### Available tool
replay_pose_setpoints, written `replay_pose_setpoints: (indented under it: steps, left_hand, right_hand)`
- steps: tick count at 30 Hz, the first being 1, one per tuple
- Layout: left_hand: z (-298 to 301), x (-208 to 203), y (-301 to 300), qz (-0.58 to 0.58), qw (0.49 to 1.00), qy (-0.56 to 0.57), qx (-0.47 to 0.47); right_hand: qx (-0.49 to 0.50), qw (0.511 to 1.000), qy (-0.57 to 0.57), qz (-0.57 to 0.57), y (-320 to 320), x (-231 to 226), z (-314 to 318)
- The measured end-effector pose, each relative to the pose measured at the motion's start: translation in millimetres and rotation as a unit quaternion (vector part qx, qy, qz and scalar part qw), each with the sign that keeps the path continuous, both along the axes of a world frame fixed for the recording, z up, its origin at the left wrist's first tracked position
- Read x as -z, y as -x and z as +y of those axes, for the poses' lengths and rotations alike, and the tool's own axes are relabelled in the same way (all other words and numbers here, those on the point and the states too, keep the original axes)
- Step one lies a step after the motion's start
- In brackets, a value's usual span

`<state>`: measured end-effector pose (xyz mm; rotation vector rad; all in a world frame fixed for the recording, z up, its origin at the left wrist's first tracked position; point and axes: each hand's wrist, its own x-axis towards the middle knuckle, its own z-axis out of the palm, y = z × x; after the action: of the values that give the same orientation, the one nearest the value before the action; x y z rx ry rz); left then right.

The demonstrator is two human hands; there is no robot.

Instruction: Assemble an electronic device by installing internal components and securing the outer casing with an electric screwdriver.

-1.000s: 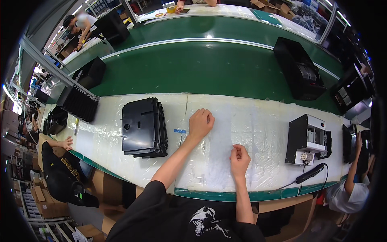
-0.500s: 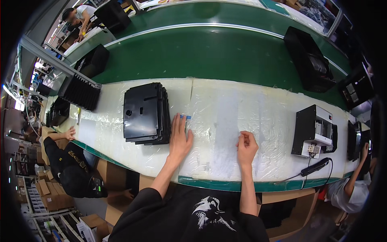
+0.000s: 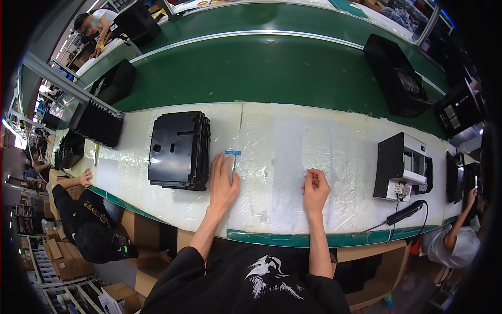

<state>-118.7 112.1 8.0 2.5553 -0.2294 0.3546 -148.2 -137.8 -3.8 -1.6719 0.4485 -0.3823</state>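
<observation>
Green conveyor belt (image 3: 251, 73) spans the workshop ahead of me, with a pale metal rail (image 3: 261, 33) along its far side and, nearer, the white film-covered desk (image 3: 256, 125) where my arms reach in. On the left half of that desk a stack of black plastic panels (image 3: 175, 149) lies flat, its layers showing along the right side. Just beside that side is my left grip (image 3: 224, 189), wide, with the fingers stretched forward and the thumb apart; I cannot tell whether its outer edge touches the panels. Its fingertips end next to a strip of blue tape (image 3: 232, 153). My right grip (image 3: 317, 191) is narrow, fingers curled in toward the thumb, well apart from the stack; whether it meets the film beneath I cannot tell. Further right a black-and-white machine (image 3: 388, 166) stands upright, and near its front a black handheld tool (image 3: 405, 213) with a cord lies at the edge. Ribbed black parts (image 3: 98, 124) stand in a row at the far left. On the belt, toward the right, rests an open black housing (image 3: 389, 78). A co-worker in black (image 3: 99, 235) leans at my left, one hand (image 3: 85, 178) on the desk's edge.
</observation>
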Motion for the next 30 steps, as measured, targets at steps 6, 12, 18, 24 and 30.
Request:
replay_pose_setpoints:
  steps: [6,12,18,24,30]
  left_hand:
    - [-40.4,-6.3,-35.2,-0.053,0.992,0.103,0.054]
    - [-100.6,-2.3,-84.4,0.031,0.954,0.283,0.090]
    - [-101.3,5.6,-95.6,0.058,0.953,0.277,0.105]
    - [-105.0,2.8,-93.1,0.046,0.960,0.254,0.110]
    - [-104.3,-3.1,-92.6,0.062,0.958,0.253,0.122]
  right_hand:
    - [0.020,0.999,0.044,0.012,-1.5,0.8,0.1]
    - [0.053,0.998,0.035,0.028,-5.0,-3.6,4.4]
    - [0.053,0.997,0.050,0.036,-5.7,-2.5,8.1]
    - [0.014,0.877,0.479,0.040,-34.2,-2.6,16.8]
    - [0.056,0.901,0.428,-0.040,-34.8,-1.9,19.8]
